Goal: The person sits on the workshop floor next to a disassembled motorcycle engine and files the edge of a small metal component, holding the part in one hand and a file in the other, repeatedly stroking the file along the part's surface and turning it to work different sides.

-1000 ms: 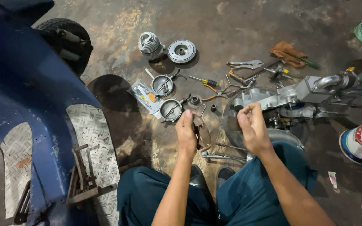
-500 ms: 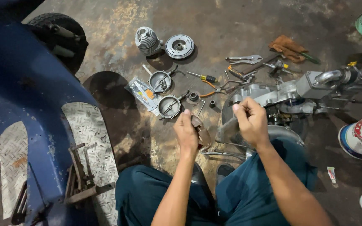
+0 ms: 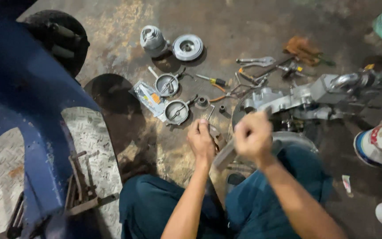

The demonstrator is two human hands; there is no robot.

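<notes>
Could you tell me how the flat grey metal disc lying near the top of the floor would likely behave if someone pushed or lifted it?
The metal disc looks like solid machined metal, so it is probably heavy for its size and stiff. It lies flat on the concrete floor, so a push would likely slide it with a scrape rather than roll it. Stood on edge, its round rim could roll. The dark patches nearby hint at oil, so it may be slippery.

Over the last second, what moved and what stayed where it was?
The right hand, fisted and blurred, drifted slightly outward and is in quick motion above the engine casing. The left hand kept its place, gripping a small metal part. Nothing was visibly picked up or let go. The two round pans, screwdriver, pliers and blue scooter body lie as before.
</notes>
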